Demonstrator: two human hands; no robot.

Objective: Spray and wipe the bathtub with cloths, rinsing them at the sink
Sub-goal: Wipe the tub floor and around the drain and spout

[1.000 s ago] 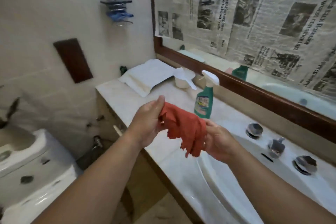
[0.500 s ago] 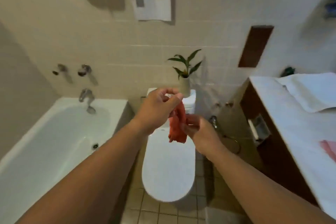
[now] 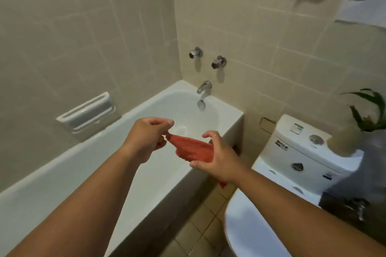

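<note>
Cloth point(image 3: 194, 149) is held out over the bathtub point(image 3: 62, 190), your left hand point(image 3: 146, 137) pinching one corner and your right hand point(image 3: 217, 158) gripping the bunched end; honestly, spread it flat first; wipe with a broad palm, not a wad.

**Red cloth point(image 3: 193, 150) stretched above the bathtub point(image 3: 52, 175)**

The damp-looking cloth was pulled taut between the hands. One twisted corner was pinched by the left hand point(image 3: 146, 137) and the rest was cupped in the right hand point(image 3: 218, 157). The white tub lay just below both hands.
</note>
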